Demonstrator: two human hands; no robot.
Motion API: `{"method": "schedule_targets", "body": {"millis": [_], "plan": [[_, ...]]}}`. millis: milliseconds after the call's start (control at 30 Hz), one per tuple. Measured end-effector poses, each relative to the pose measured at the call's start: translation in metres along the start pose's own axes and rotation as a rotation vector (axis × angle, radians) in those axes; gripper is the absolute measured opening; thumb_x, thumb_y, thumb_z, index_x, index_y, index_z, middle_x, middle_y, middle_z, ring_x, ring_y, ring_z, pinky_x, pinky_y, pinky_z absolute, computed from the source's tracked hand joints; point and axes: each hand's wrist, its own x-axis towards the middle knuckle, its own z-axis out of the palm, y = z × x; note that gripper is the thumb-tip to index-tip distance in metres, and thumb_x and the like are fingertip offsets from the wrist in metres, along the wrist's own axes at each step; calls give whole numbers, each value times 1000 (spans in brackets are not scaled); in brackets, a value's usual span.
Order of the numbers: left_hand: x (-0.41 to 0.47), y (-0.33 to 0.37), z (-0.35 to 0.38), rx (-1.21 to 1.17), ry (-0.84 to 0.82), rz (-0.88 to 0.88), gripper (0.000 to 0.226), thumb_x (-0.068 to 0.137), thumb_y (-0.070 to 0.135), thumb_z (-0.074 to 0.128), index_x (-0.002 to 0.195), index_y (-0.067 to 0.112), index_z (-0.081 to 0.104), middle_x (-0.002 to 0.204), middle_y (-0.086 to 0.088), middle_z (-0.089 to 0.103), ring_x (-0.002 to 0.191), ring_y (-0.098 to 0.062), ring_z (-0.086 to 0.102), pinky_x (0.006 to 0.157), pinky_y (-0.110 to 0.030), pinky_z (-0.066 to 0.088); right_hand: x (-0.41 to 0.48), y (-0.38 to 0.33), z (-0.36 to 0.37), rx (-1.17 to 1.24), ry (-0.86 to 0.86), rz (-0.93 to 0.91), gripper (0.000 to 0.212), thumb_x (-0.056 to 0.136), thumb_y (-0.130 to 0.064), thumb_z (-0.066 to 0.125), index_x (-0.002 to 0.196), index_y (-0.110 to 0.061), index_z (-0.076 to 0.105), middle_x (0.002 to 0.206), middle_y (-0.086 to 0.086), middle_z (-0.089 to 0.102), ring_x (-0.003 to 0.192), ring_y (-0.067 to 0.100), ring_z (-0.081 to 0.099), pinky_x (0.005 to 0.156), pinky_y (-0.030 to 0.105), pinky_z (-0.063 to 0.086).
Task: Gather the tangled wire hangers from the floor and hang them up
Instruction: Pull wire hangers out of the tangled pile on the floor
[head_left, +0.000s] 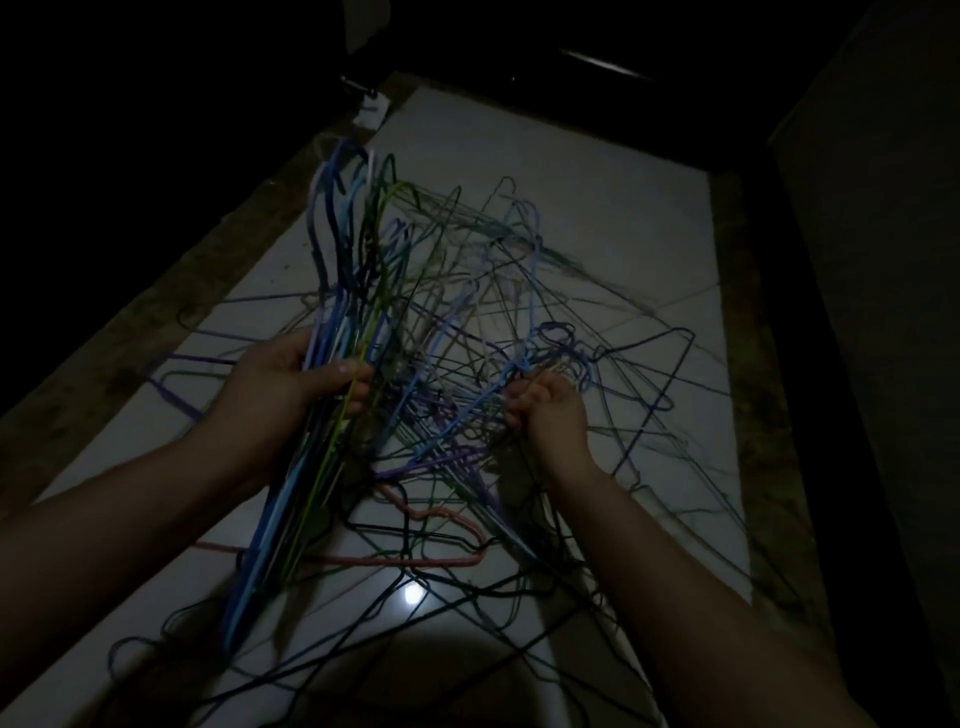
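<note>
Forearms (130, 525) nearest: my left hand (283, 387) clamps a bundle of blue and green wire hangers (337, 260); my right hand (548, 415) pinches a blue wire hanger (457, 422) in the floor tangle (519, 270) beyond the fingers. Gathering; next, tease it free.

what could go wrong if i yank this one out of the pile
1. The blue hanger that the right hand grips runs through the tangle; a hard pull may drag others along or bend it.
2. The left hand holds a thick bundle; a snag could make it fan out or slip.
3. In this dim light the dark wires on the floor near you are hard to see and easy to step on.
</note>
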Motion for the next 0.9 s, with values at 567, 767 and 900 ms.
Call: {"method": "schedule_targets", "body": {"millis": [567,767,900], "plan": [[-4,30,-4,-49,7,123,22,91,-3,48,86,15,59,59,8,67,54,-2,62,52,-14,50,-22,-3,-4,-319,148,-129,40,95,11,25,64,-13,34,59,4,37,44,12,31,37,17,28],[-6,33,-4,-26,-2,115,22,92,-1,48,87,17,59,61,8,69,56,-3,64,52,-15,51,-17,-16,-4,-347,216,-196,35,96,4,32,68,-14,39,67,5,46,55,14,43,42,17,38],[-5,36,-6,-28,-8,119,22,91,-2,49,86,17,59,61,8,68,55,-3,63,52,-15,51,-15,-17,-5,-406,130,-62,36,90,14,30,64,-9,41,61,8,40,52,16,38,39,17,33]]}}
